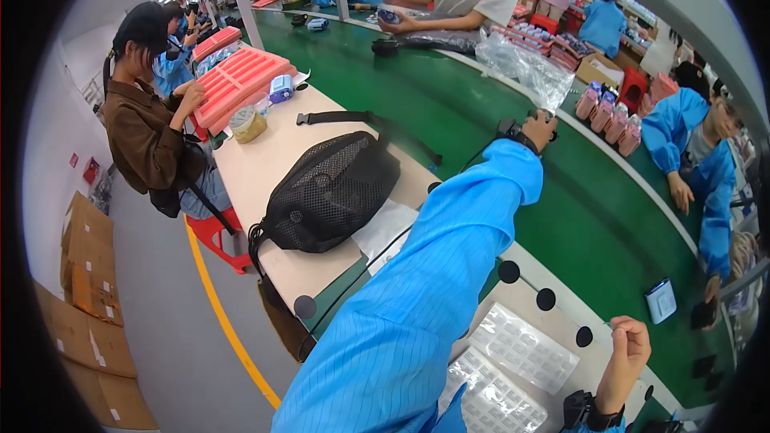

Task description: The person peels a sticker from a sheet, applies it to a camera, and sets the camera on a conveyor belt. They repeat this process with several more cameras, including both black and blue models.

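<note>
My left arm, in a blue striped sleeve, stretches far across the green conveyor belt (573,220). At its end my left hand (537,130) is closed near the belt's far rail, with a small dark thing at its fingers that I cannot make out. A black device sits on that wrist. My right hand (630,349) is raised at the lower right, fingers curled with the tips together; what they pinch, if anything, is too small to name. Beside it lie clear plastic sheets of small labels (525,349). A blue-and-white boxy device (661,301) rests on the belt beyond my right hand.
A black mesh bag (333,192) lies on the beige table (289,273). Pink trays (241,84), a round tub (247,124) and a blue device (281,88) stand farther along. Black round discs (545,299) line the belt's edge. Co-workers stand or sit around the belt.
</note>
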`<state>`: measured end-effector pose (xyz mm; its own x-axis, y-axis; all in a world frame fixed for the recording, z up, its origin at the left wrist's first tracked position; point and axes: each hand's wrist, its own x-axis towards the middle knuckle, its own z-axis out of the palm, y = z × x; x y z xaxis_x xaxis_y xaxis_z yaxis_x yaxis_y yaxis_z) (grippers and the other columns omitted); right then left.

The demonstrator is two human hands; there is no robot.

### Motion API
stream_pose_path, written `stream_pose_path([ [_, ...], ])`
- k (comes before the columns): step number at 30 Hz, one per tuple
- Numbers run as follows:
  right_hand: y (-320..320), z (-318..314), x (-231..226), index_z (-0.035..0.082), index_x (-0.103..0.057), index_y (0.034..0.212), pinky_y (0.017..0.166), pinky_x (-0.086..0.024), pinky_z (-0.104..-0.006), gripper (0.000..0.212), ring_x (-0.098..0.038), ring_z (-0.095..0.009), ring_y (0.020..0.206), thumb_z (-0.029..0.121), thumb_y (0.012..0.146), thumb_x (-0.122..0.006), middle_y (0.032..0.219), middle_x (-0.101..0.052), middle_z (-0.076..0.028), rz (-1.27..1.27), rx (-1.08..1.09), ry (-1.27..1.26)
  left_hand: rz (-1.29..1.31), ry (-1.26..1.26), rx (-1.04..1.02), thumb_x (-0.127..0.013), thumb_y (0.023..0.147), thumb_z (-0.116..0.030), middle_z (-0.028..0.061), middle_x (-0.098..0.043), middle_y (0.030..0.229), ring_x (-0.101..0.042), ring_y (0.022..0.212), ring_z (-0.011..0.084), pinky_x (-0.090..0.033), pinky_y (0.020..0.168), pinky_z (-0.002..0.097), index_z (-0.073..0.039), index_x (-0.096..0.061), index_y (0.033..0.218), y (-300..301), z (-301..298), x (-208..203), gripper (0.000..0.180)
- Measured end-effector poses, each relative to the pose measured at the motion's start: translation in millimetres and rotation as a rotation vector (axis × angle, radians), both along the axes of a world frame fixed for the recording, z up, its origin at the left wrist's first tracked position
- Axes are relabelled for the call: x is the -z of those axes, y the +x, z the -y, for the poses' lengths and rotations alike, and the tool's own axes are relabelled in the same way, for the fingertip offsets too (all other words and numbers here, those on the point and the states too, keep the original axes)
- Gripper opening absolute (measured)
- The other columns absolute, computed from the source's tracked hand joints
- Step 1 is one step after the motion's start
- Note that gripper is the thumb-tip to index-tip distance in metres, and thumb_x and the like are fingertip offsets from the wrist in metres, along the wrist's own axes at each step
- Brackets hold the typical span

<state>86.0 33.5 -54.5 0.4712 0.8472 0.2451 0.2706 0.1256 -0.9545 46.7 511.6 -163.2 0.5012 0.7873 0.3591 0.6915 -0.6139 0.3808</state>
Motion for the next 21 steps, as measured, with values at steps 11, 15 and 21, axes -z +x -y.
stream_pose_path([
  [11, -3.8, 1.9, -2.7, 0.003, -0.050, 0.082, 0.075, -0.035, -0.0223, 0.001, -0.047, -0.011, 0.082, 0.003, 0.082, -0.049, 0.089, -0.053, -0.006, -0.021, 0.017, 0.011, 0.090, 0.467, -0.074, -0.059, 0.076, -0.026, 0.0136, -0.029, 0.132, -0.030, 0.118, 0.0416, -0.042, 0.083, 0.0522, -0.029, -0.037, 0.125, 3.4, 28.7, 3.7, 0.054],
  [15, 8.9, 6.6, -5.6, 0.003, -0.052, 0.082, 0.068, -0.033, -0.0202, 0.002, -0.044, -0.009, 0.075, 0.004, 0.083, -0.051, 0.090, -0.055, -0.005, 0.011, 0.138, -0.009, 0.000, 0.142, 0.101, -0.045, 0.084, -0.018, 0.0168, -0.030, 0.132, -0.026, 0.118, 0.0473, -0.027, 0.091, 0.0622, -0.023, -0.041, 0.124, 60.7, 50.3, -2.1, 0.040],
  [21, 4.0, 1.0, -7.1, 0.003, -0.049, 0.081, 0.074, -0.034, -0.0216, 0.002, -0.045, -0.011, 0.080, 0.005, 0.082, -0.049, 0.090, -0.052, -0.006, 0.052, 0.080, -0.017, -0.085, 0.471, -0.538, -0.068, 0.065, -0.027, 0.0190, -0.031, 0.128, -0.030, 0.116, 0.0446, -0.037, 0.084, 0.0588, -0.021, -0.037, 0.125, 49.9, -20.1, 26.0, 0.067],
])
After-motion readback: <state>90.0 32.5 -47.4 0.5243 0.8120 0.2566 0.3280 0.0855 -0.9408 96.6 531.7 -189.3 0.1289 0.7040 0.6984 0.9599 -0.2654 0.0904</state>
